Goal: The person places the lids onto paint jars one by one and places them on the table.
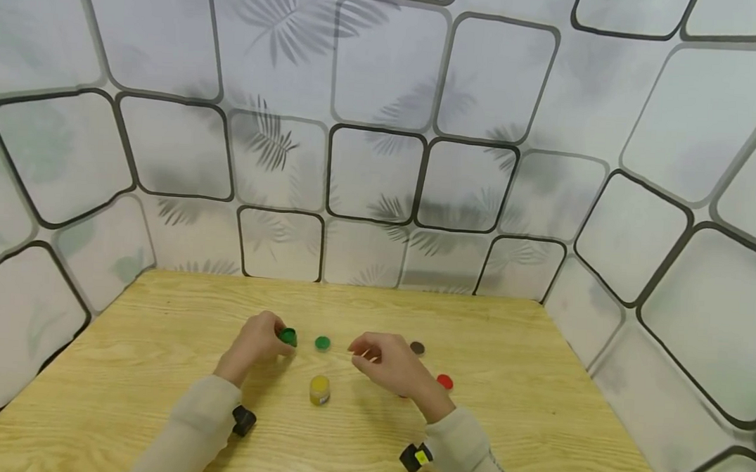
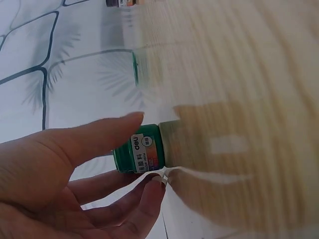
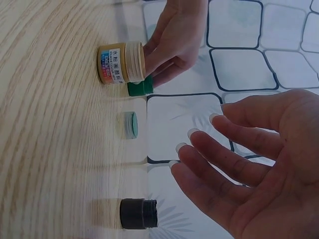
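A small green paint jar stands on the table at the left, its label showing in the left wrist view. My left hand grips it between thumb and fingers. To its right lies a green lid, apart from the jar. My right hand hovers over the table right of that lid, fingers loosely bent and holding nothing, as the right wrist view confirms. Nearer the person, between the hands, sits a yellow paint jar with its lid on.
Beyond the right hand is a black paint jar showing a bare threaded neck. A red round piece lies beside the right wrist, and another reddish bit is mostly hidden under that wrist. Patterned cloth walls in the wooden table.
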{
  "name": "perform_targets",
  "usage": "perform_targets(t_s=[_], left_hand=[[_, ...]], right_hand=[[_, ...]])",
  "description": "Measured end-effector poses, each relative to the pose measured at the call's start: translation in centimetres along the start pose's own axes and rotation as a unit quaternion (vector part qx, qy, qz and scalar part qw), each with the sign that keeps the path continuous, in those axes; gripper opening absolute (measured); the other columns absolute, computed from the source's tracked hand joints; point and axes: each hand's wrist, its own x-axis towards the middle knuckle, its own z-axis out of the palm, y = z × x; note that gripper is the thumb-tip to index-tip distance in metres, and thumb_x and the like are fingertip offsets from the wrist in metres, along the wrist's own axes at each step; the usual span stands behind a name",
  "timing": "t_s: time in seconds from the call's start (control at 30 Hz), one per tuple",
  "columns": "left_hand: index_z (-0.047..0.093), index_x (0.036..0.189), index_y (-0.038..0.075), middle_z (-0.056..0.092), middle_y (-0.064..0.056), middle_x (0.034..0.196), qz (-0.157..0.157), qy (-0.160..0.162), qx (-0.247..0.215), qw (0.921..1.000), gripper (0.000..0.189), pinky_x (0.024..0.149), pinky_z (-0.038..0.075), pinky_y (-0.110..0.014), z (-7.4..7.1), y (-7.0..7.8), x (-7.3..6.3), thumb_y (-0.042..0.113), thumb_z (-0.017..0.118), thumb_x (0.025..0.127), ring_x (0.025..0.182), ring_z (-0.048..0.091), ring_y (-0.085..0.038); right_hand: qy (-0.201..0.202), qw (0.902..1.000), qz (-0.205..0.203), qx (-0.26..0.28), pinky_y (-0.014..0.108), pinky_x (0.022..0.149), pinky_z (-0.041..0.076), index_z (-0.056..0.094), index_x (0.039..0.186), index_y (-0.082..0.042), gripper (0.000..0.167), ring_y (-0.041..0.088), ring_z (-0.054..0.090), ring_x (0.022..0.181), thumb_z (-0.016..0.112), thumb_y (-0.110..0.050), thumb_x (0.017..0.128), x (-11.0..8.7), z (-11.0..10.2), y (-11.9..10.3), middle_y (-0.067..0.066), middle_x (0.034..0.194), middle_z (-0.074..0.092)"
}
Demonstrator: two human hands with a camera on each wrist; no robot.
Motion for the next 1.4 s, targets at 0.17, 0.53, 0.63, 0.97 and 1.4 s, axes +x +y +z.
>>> perform_targets(t_s=[0.17,0.53,0.63,0.97,1.4], left_hand=[[0.072,0.099,-0.009,0.073,-0.02,0.098,0.0,0.004,0.002,1.0,0.03,0.077,0.059,-0.041,0.0,0.0,0.1,0.006,0.087,0.077,0.088,0.067,-0.028],[0.072,0.102,-0.007,0.073,-0.018,0.098,0.04,0.009,0.002,0.9992,0.029,0.079,0.059,-0.043,-1.2,1.5,-0.8,0.009,0.084,0.081,0.087,0.068,-0.026],[0.071,0.106,-0.007,0.073,-0.017,0.099,0.056,0.003,-0.015,0.9983,0.031,0.078,0.059,-0.041,-1.4,2.0,-1.3,0.008,0.083,0.082,0.088,0.068,-0.024],[0.074,0.106,-0.002,0.074,-0.011,0.095,0.075,0.011,-0.068,0.9948,0.029,0.071,0.06,-0.035,-0.9,3.3,-2.8,0.009,0.086,0.081,0.082,0.07,-0.018],[0.074,0.103,0.0,0.074,-0.01,0.094,0.115,-0.02,-0.11,0.9871,0.023,0.069,0.062,-0.033,-0.8,4.7,-4.9,0.007,0.083,0.084,0.08,0.074,-0.018]], right_hand=[[-0.001,1.0,0.0,-0.008,0.024,0.08,0.058,0.073,0.112,-0.005,0.016,0.022,0.073,0.093,0.063,-0.011,0.102,0.1,0.1,-0.2,0.009,0.107,0.075],[-0.003,0.9997,-0.003,-0.026,0.025,0.08,0.058,0.073,0.112,-0.005,0.016,0.021,0.073,0.091,0.063,-0.011,0.101,0.5,-0.2,-0.4,0.009,0.105,0.076],[-0.005,0.9996,0.002,-0.028,0.024,0.078,0.057,0.073,0.112,-0.005,0.016,0.021,0.073,0.091,0.064,-0.01,0.101,0.6,-0.2,-0.2,0.01,0.107,0.076],[-0.062,0.9944,0.025,-0.082,0.028,0.082,0.058,0.071,0.119,-0.003,0.022,0.023,0.071,0.097,0.069,-0.013,0.099,3.1,0.7,0.0,0.013,0.12,0.073],[-0.12,0.972,0.005,-0.202,0.033,0.09,0.059,0.073,0.119,-0.007,0.025,0.027,0.072,0.108,0.074,-0.011,0.094,8.3,2.1,0.4,0.01,0.121,0.075]])
